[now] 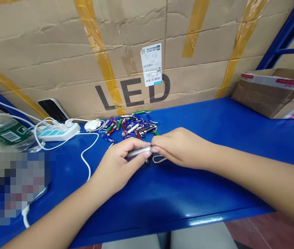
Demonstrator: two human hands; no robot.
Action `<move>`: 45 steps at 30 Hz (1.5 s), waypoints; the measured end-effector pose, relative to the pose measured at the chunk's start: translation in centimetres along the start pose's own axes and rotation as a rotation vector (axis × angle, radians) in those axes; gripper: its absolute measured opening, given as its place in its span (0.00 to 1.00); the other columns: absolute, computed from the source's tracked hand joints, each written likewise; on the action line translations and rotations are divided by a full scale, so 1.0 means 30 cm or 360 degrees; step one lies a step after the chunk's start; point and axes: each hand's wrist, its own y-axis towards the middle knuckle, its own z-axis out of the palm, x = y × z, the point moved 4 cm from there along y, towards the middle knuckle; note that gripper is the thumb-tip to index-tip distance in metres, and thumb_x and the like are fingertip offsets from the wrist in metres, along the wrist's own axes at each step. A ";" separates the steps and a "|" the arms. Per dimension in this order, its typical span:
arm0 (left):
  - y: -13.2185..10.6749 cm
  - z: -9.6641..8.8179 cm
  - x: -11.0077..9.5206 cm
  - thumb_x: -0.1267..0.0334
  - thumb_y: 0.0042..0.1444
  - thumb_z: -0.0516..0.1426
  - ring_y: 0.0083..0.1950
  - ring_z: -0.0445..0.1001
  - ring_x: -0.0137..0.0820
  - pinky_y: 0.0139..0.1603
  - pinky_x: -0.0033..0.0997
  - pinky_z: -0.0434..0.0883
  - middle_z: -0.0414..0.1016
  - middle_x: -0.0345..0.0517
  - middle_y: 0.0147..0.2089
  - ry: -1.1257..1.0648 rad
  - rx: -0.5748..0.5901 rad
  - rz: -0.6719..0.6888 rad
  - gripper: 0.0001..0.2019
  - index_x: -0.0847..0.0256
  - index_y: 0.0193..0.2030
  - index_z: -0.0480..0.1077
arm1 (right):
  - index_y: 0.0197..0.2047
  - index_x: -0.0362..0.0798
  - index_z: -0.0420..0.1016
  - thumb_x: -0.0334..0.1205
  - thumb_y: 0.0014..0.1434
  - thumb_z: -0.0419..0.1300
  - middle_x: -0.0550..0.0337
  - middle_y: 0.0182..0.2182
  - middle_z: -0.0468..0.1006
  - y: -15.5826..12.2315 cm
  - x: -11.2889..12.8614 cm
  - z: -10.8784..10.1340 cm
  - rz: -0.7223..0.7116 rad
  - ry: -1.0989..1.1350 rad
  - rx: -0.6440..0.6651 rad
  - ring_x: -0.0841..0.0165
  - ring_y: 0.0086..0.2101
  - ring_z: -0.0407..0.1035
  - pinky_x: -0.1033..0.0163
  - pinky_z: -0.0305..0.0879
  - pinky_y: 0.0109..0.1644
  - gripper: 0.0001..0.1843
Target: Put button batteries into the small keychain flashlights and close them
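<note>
My left hand [122, 162] is closed around a silver keychain flashlight [138, 151], its small metal tube pointing toward the right. At the tube's right end, my right hand [179, 147] pinches with thumb and fingers; the part inside that pinch is hidden. A silver carabiner clip [159, 159] shows just below the right fingers, and I cannot tell what it is fastened to. Behind both hands lies a loose pile of small keychain flashlights [132, 128] in purple, green, red, black and silver, several with clips.
A large taped cardboard box [126, 41] walls off the back of the blue table [188, 204]. On the left are a white power strip [61, 133] with cables, a phone [53, 110] and a plastic bottle [9, 133]. An open carton [263, 93] stands at right.
</note>
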 end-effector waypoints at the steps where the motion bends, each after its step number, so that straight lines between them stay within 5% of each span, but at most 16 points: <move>1: -0.001 -0.003 -0.003 0.61 0.60 0.58 0.38 0.79 0.28 0.38 0.24 0.75 0.82 0.40 0.39 0.0050 -0.0031 0.0057 0.07 0.57 0.42 0.75 | 0.29 0.48 0.61 0.43 0.66 0.45 0.61 0.23 0.67 0.000 0.005 0.007 0.0028 0.0075 -0.0010 0.71 0.23 0.57 0.64 0.50 0.30 0.16; 5: -0.011 -0.020 -0.031 0.68 0.58 0.58 0.41 0.79 0.29 0.47 0.28 0.73 0.82 0.40 0.40 0.0389 -0.0193 0.0435 0.05 0.57 0.40 0.76 | 0.28 0.47 0.63 0.46 0.69 0.40 0.64 0.20 0.65 -0.001 0.023 0.044 0.0329 0.0718 -0.0048 0.73 0.23 0.60 0.66 0.55 0.30 0.22; 8: -0.010 -0.026 -0.033 0.67 0.59 0.58 0.41 0.79 0.30 0.46 0.29 0.73 0.82 0.41 0.41 0.0444 -0.0198 0.0418 0.06 0.57 0.40 0.76 | 0.28 0.48 0.62 0.52 0.70 0.37 0.65 0.18 0.63 -0.002 0.031 0.053 0.0448 0.0907 -0.0048 0.73 0.21 0.59 0.67 0.54 0.29 0.26; 13: 0.002 -0.021 0.002 0.58 0.58 0.59 0.38 0.78 0.32 0.38 0.27 0.74 0.81 0.44 0.39 0.0138 -0.0132 -0.0058 0.10 0.59 0.42 0.76 | 0.31 0.48 0.62 0.50 0.69 0.40 0.61 0.24 0.69 -0.003 0.006 -0.010 0.0272 0.0021 -0.0100 0.70 0.24 0.60 0.65 0.49 0.30 0.21; 17: 0.004 -0.016 0.015 0.55 0.57 0.59 0.38 0.78 0.31 0.37 0.27 0.74 0.81 0.44 0.39 -0.0042 -0.0083 -0.0223 0.12 0.60 0.41 0.75 | 0.38 0.47 0.66 0.46 0.68 0.44 0.57 0.28 0.74 -0.008 -0.008 -0.032 -0.0065 -0.0526 -0.0067 0.68 0.26 0.63 0.64 0.45 0.29 0.15; 26: 0.003 -0.003 0.023 0.56 0.58 0.59 0.38 0.78 0.31 0.39 0.26 0.74 0.81 0.43 0.38 -0.0152 0.0047 -0.0230 0.10 0.60 0.40 0.75 | 0.34 0.48 0.66 0.33 0.63 0.49 0.58 0.24 0.72 -0.008 -0.001 -0.007 -0.0241 -0.0808 0.0049 0.69 0.23 0.59 0.62 0.39 0.28 0.08; 32: -0.004 -0.006 0.017 0.58 0.59 0.58 0.40 0.79 0.32 0.40 0.28 0.75 0.82 0.44 0.40 0.0098 -0.0024 -0.0031 0.09 0.58 0.42 0.76 | 0.32 0.47 0.63 0.39 0.67 0.44 0.61 0.23 0.68 -0.002 0.003 0.016 -0.0030 -0.0345 0.0058 0.71 0.22 0.55 0.63 0.43 0.27 0.12; 40: -0.028 -0.028 -0.026 0.69 0.61 0.56 0.46 0.79 0.32 0.49 0.33 0.73 0.81 0.45 0.44 0.0700 -0.0212 0.0792 0.09 0.56 0.45 0.75 | 0.28 0.48 0.59 0.41 0.67 0.44 0.69 0.17 0.61 -0.007 0.023 0.046 0.0554 0.1065 0.0064 0.75 0.19 0.55 0.67 0.54 0.27 0.15; 42: -0.026 -0.031 -0.027 0.69 0.60 0.56 0.45 0.79 0.32 0.49 0.32 0.73 0.81 0.44 0.44 0.0696 -0.0211 0.0763 0.09 0.56 0.45 0.75 | 0.29 0.48 0.60 0.41 0.67 0.44 0.71 0.15 0.60 -0.008 0.022 0.052 0.0633 0.1316 0.0141 0.75 0.17 0.52 0.68 0.53 0.24 0.15; 45: -0.010 -0.028 -0.016 0.65 0.59 0.58 0.41 0.79 0.31 0.43 0.29 0.74 0.82 0.43 0.41 0.0554 -0.0191 0.0423 0.07 0.58 0.44 0.75 | 0.29 0.47 0.61 0.42 0.66 0.46 0.71 0.14 0.60 -0.007 0.017 0.041 0.0668 0.1433 0.0144 0.76 0.17 0.52 0.68 0.51 0.23 0.14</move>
